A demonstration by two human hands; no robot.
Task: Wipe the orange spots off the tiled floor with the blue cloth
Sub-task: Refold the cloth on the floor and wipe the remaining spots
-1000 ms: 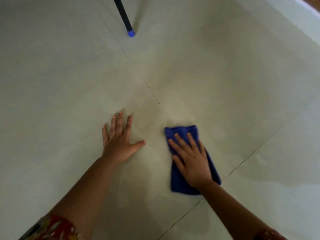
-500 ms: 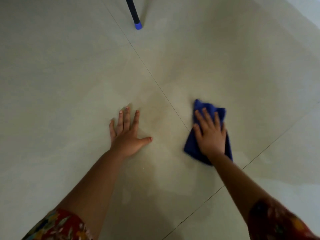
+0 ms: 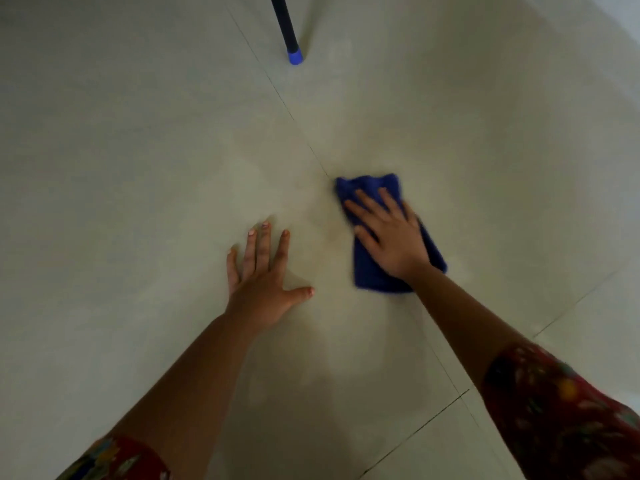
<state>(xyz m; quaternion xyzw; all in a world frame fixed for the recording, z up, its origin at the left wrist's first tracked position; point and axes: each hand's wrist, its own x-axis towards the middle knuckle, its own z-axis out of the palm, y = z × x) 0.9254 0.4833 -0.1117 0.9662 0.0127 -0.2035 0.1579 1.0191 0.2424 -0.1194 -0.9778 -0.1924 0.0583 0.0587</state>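
A folded blue cloth (image 3: 372, 188) lies flat on the pale tiled floor (image 3: 138, 168), just right of a grout line. My right hand (image 3: 391, 233) presses on it with straight, spread fingers. My left hand (image 3: 263, 282) rests flat on the floor to the left of the cloth, fingers spread, touching nothing else. I make out no distinct orange spots; only a faint yellowish smear (image 3: 311, 216) shows on the tile between my hands. The image is blurred around the right hand.
A black pole with a blue tip (image 3: 294, 57) stands on the floor at the top centre. Grout lines (image 3: 433, 420) cross the floor diagonally. A lighter raised edge (image 3: 623, 26) runs along the top right corner.
My right hand has slid the cloth back and forth: away and to the right half a second ago, now back towards the grout line. My left hand stays planted on the floor.
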